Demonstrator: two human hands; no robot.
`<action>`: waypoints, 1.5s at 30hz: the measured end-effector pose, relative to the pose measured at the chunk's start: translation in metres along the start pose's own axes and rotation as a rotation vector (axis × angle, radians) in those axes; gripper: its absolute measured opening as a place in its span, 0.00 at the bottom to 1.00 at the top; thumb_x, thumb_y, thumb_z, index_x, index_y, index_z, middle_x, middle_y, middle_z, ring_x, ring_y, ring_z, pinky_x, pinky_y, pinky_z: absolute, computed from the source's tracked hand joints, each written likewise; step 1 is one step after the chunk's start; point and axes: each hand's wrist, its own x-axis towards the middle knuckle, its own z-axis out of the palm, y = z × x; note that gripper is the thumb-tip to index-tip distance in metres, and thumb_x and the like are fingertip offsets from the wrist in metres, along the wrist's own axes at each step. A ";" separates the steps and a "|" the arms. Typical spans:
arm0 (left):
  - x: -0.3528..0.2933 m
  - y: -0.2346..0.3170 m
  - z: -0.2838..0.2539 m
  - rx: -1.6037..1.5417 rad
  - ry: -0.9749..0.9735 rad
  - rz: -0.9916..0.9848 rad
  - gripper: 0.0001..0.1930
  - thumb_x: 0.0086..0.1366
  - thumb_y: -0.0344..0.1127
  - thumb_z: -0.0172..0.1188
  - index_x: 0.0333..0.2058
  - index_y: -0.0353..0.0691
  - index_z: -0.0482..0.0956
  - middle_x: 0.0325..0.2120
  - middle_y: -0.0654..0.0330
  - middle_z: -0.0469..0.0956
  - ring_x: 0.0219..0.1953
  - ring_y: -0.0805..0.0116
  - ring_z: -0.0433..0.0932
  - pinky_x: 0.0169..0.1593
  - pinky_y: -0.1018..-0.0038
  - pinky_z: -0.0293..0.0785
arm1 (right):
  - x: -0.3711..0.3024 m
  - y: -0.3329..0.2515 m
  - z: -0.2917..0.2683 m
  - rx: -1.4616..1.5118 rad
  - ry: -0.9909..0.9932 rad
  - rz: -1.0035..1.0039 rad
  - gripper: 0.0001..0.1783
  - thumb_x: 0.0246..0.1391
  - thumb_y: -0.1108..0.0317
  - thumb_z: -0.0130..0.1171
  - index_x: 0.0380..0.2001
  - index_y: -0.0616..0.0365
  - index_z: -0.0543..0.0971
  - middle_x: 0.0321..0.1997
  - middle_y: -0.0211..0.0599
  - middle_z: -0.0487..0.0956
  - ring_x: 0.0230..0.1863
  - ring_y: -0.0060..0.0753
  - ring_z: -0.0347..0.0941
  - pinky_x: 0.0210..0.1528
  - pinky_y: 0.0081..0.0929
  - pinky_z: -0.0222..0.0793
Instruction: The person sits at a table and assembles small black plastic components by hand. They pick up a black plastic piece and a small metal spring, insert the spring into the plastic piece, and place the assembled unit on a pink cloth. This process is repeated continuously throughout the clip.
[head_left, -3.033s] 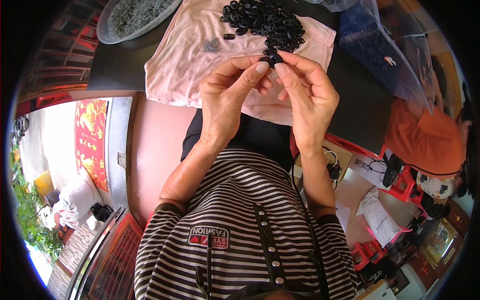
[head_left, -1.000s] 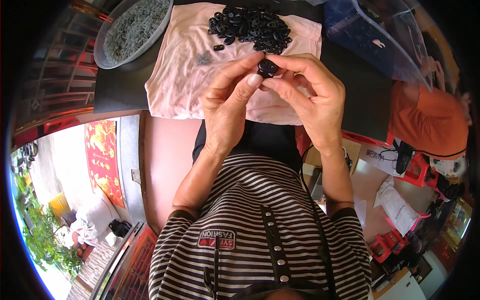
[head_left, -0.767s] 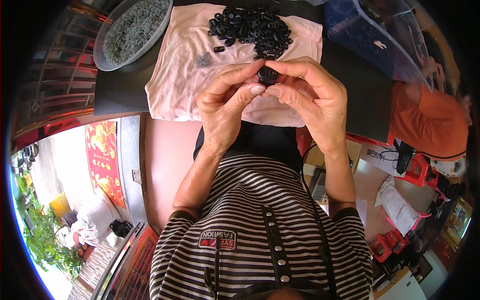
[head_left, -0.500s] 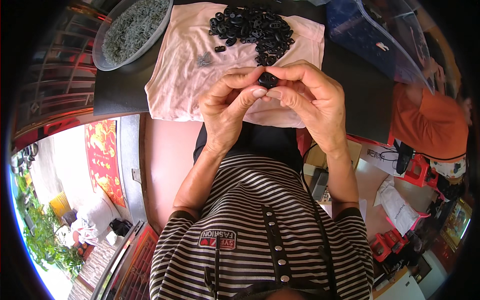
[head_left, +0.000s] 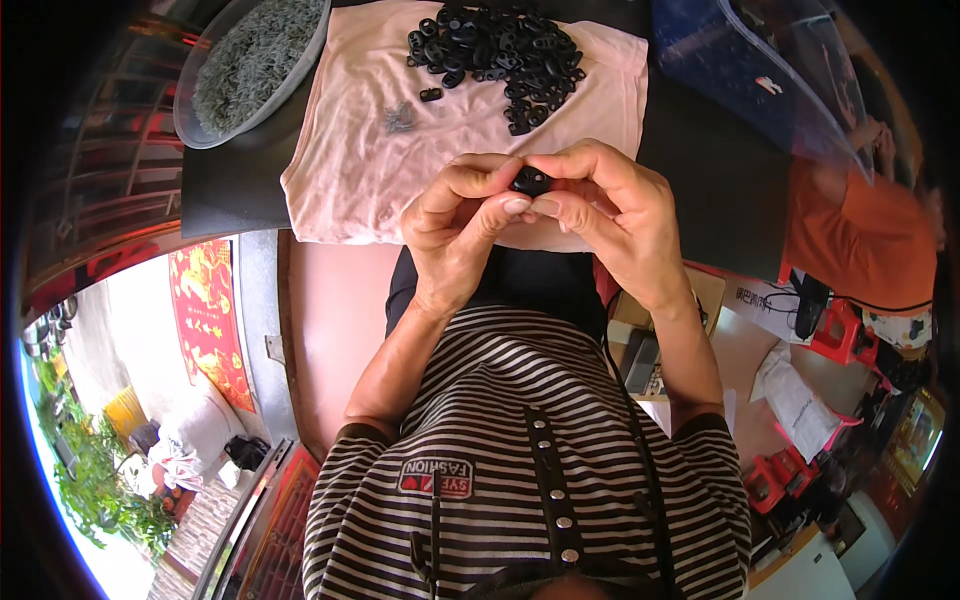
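Between my fingertips is a black two-hole cord lock (head_left: 530,181), held just above the near edge of a pink cloth (head_left: 345,190). My left hand (head_left: 458,225) pinches it from one side with thumb and fingers. From the other side my right hand (head_left: 620,220) grips it the same way, the two thumb tips almost meeting below it. Farther out on the cloth lies a pile of black cord lock parts (head_left: 495,50). One loose black part (head_left: 431,95) sits at the pile's left edge, and a few small grey springs (head_left: 399,117) lie beside it.
A clear round tub (head_left: 240,75) full of small grey springs stands at the far left of the black table (head_left: 720,170). To the far right is a blue plastic bin (head_left: 705,60). Another person in an orange top (head_left: 860,230) sits beyond the table's right side.
Both hands, with the cord lock between them, have come slightly nearer to me. The cord lock has tilted a little; the cloth and tub have shifted slightly in view.
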 end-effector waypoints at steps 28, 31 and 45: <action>0.071 0.038 -0.034 1.612 0.039 0.152 0.07 0.54 0.30 0.63 0.33 0.40 0.81 0.31 0.62 0.75 0.34 0.63 0.71 0.38 0.71 0.70 | 0.074 -0.019 -0.215 -0.986 0.790 -0.469 0.12 0.56 0.67 0.57 0.43 0.57 0.80 0.37 0.30 0.81 0.37 0.16 0.74 0.41 0.16 0.69; 0.076 0.032 -0.035 1.676 0.023 0.127 0.07 0.51 0.31 0.64 0.31 0.41 0.82 0.31 0.63 0.75 0.37 0.61 0.69 0.40 0.68 0.68 | 0.070 -0.020 -0.220 -0.978 0.743 -0.164 0.13 0.58 0.61 0.53 0.43 0.50 0.81 0.39 0.32 0.81 0.40 0.19 0.75 0.44 0.18 0.70; 0.068 0.039 -0.033 1.197 0.141 0.070 0.07 0.52 0.23 0.62 0.32 0.37 0.77 0.31 0.62 0.76 0.34 0.69 0.74 0.38 0.75 0.72 | 0.064 -0.030 -0.123 -0.910 0.845 -0.549 0.09 0.51 0.75 0.60 0.37 0.66 0.80 0.39 0.33 0.81 0.39 0.20 0.75 0.41 0.16 0.71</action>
